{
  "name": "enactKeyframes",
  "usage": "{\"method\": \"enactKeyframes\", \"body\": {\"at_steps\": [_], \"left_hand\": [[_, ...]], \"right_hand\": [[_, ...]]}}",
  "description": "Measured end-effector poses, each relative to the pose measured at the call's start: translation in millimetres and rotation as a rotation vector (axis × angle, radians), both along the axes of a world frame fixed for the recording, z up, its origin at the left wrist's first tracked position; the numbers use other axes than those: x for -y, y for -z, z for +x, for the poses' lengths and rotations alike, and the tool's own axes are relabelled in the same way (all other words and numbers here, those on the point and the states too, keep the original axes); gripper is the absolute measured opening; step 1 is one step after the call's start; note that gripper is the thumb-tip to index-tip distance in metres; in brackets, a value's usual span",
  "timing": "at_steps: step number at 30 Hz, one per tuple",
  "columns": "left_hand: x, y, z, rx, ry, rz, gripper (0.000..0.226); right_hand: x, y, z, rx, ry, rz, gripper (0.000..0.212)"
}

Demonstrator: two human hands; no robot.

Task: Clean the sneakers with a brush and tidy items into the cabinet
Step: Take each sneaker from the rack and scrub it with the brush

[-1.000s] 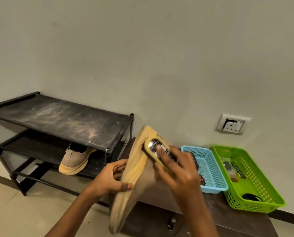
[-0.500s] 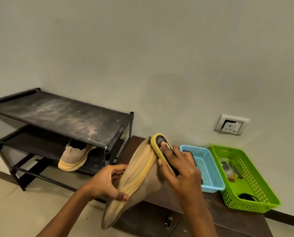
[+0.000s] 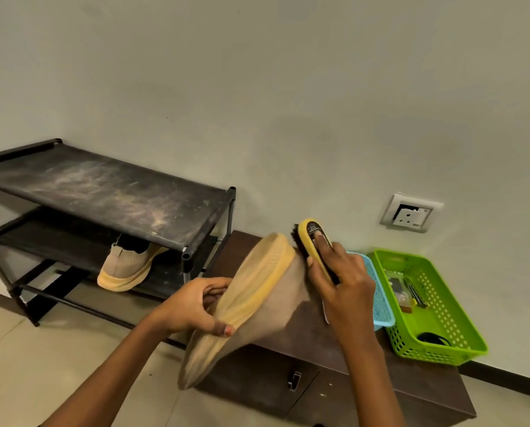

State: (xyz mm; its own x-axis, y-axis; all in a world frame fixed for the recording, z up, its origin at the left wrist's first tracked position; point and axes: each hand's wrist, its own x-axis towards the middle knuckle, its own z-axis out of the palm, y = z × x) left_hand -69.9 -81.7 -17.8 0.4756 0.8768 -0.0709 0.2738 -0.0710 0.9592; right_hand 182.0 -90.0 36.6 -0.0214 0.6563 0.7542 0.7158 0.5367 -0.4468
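My left hand [image 3: 192, 306] grips a tan sneaker [image 3: 251, 300] by its sole edge, holding it tilted with the yellow sole facing left and up. In my right hand [image 3: 340, 285] is a yellow-backed brush [image 3: 313, 241] with dark bristles; those bristles lie against the sneaker's toe end on the upper side. The second tan sneaker [image 3: 125, 266] sits on the middle shelf of the black shoe rack [image 3: 103, 192] at the left. Below my hands stands the low dark brown cabinet [image 3: 349, 392].
A blue basket [image 3: 380, 303] and a green basket [image 3: 436, 343] holding small items stand on the cabinet top at the right. A wall socket [image 3: 411, 212] is above them. Tiled floor [image 3: 42, 365] lies at the lower left.
The brush has slid up the sneaker's side to its toe end. The sneaker has tilted a little lower and to the right, with my left hand still gripping it.
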Motion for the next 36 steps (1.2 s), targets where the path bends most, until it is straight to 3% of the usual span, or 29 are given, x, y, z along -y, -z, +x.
{"method": "enactKeyframes", "body": {"at_steps": [3, 5, 10, 12, 16, 20, 24, 29, 36], "left_hand": [[1.0, 1.2, 5.4, -0.001, 0.045, -0.003, 0.084], [1.1, 0.9, 3.7, 0.018, 0.028, -0.008, 0.090], [-5.9, 3.0, -0.7, 0.158, -0.178, -0.038, 0.100], [-7.8, 6.8, -0.4, 0.186, -0.226, -0.039, 0.101], [-6.4, 6.1, 2.3, 0.313, -0.311, -0.085, 0.102], [-4.1, 1.4, 1.0, 0.483, -0.354, -0.175, 0.108], [-1.2, -3.8, 6.7, 0.594, -0.393, -0.232, 0.109], [-1.7, -5.0, 18.9, 0.635, -0.368, -0.280, 0.110], [-10.1, -1.7, 38.4, 0.640, -0.383, -0.358, 0.117]], "right_hand": [[2.8, -1.4, 0.6, -0.069, -0.056, -0.059, 0.045], [8.5, -3.4, 1.2, -0.038, -0.169, -0.085, 0.046], [19.4, 2.6, -1.9, 0.000, -0.402, -0.237, 0.044], [18.7, 12.0, 0.4, -0.097, -0.328, -0.256, 0.042], [3.4, 34.1, 18.7, -0.403, 0.020, -0.366, 0.040], [-11.6, 53.0, 30.8, -0.424, 0.273, -0.584, 0.044], [-36.6, 46.9, 56.3, -0.436, 0.443, -0.593, 0.045], [-86.0, 50.7, 102.9, -0.302, 0.629, -0.689, 0.054], [-122.4, 85.4, 129.5, 0.048, 0.668, -0.878, 0.064]]}}
